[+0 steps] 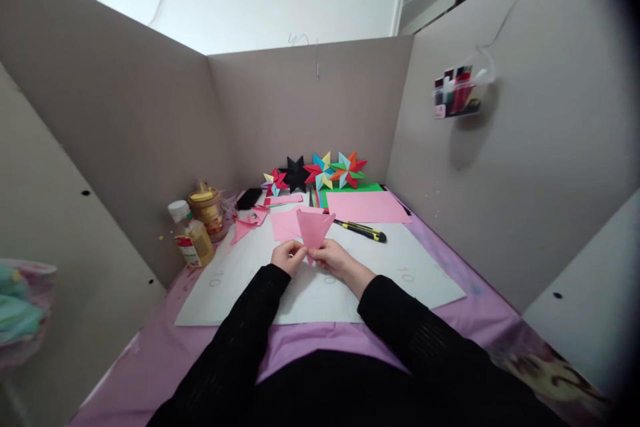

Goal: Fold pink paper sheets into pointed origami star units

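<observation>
Both my hands meet over the white sheet (240, 300), low in the middle of the head view. Between them stands a folded piece of pink paper (315, 228), wide at the top and narrowing to a point below. My left hand (289, 256) pinches its lower left edge. My right hand (334, 258) grips the lower right edge, thumb toward the other hand. Just behind lies a flat pink paper (285, 224). Folded pink pieces (245, 225) rest to the left. A yellow and black utility knife (363, 231) lies to the right.
Several folded paper stars (296, 174) lean at the back wall. Pink sheets (370, 207) lie over coloured paper. At left stand a bottle (194, 240), a brown jar (207, 212) and a black phone (249, 199). Grey partitions (310, 107) enclose the table; a small holder (457, 95) hangs right.
</observation>
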Demonstrator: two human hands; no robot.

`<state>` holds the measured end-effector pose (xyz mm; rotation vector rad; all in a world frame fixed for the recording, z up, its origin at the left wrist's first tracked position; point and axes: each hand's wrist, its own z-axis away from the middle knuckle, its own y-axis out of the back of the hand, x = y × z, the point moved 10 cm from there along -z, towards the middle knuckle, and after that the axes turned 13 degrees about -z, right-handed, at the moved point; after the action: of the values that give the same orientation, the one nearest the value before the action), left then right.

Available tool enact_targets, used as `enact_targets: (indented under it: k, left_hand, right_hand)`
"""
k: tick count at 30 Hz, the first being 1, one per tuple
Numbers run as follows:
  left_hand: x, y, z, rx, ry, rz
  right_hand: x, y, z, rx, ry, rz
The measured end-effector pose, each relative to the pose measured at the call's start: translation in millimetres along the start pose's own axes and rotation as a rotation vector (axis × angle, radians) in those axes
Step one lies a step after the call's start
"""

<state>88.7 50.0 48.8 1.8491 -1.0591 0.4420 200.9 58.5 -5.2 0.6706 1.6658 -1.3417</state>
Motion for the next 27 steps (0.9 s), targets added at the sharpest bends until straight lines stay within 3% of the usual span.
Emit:
enact_targets:
  k: [13, 27]
  left_hand:
    - [-15.2, 0.2, -5.2, -0.004, 0.094, 0.129]
    - [-3.2, -3.2, -4.7, -0.056, 0.055, 0.124]
  right_hand:
    - [2.6, 0.9, -1.5, 0.001, 0.026, 0.044]
    - [-7.5, 1.7, -2.1, 0.073, 0.157, -0.11]
